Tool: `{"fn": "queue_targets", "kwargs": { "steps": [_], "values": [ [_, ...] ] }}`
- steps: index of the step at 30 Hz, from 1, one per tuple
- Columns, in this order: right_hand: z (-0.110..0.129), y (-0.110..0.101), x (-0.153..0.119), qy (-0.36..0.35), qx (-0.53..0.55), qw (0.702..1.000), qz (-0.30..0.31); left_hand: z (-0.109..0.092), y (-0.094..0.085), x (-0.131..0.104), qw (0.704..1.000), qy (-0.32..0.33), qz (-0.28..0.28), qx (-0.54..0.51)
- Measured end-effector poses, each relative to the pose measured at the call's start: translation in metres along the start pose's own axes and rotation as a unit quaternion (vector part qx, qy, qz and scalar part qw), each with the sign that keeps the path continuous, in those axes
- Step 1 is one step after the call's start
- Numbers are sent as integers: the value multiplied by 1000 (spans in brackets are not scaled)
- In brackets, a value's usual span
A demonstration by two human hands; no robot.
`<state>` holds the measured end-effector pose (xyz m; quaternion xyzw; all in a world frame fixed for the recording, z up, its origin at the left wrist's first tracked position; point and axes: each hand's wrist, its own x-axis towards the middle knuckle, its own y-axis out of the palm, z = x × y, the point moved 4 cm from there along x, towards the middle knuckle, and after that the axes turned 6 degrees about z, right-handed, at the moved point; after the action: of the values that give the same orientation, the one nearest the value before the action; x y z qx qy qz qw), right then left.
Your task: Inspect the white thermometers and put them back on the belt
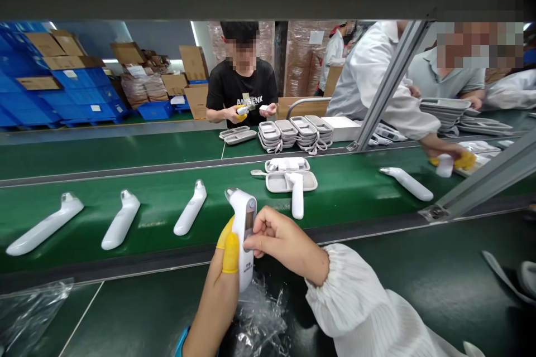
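left hand (221,261), in yellow finger cots (230,254), grips the white ear thermometer (242,213) between both hands; right hand (285,239) touches its front, whether pinching i can't tell. hard pressing could slip it onto crumpled plastic (262,318) beneath.

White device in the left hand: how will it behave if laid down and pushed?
The white device looks stiff, with a moulded-looking casing. Its smooth, shiny surface may slide easily. Its bent shape probably makes it pivot rather than roll straight.
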<state>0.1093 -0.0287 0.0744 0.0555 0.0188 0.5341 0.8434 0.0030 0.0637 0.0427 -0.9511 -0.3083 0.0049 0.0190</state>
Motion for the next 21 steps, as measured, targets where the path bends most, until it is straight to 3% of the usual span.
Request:
{"fn": "queue_targets", "kwargs": {
  "steps": [3, 6, 10, 14, 16, 19, 21],
  "values": [
    [4, 0, -2, -4, -17, 1000, 8, -4, -3, 3, 1000, 4, -23, 6],
    [17, 6, -8, -70, -176, 982, -17, -11, -2, 2, 998, 14, -53, 42],
    [31, 14, -14, -125, -418, 895, -93, -19, 3, -4, 996, 27, -39, 71],
    [27, -4, -14, -51, -544, 823, -158, -22, -7, 14, 993, 33, -47, 98],
    [13, -7, -16, 0, -577, 809, -114, -18, -14, 40, 986, 36, -56, 152],
    [-25, 18, -26, 37, -602, 792, 97, 0, -9, 88, 961, 31, 6, 275],
    [-47, 34, -35, 71, -611, 770, 171, 16, 1, 113, 943, 19, 25, 330]
  ]
}}
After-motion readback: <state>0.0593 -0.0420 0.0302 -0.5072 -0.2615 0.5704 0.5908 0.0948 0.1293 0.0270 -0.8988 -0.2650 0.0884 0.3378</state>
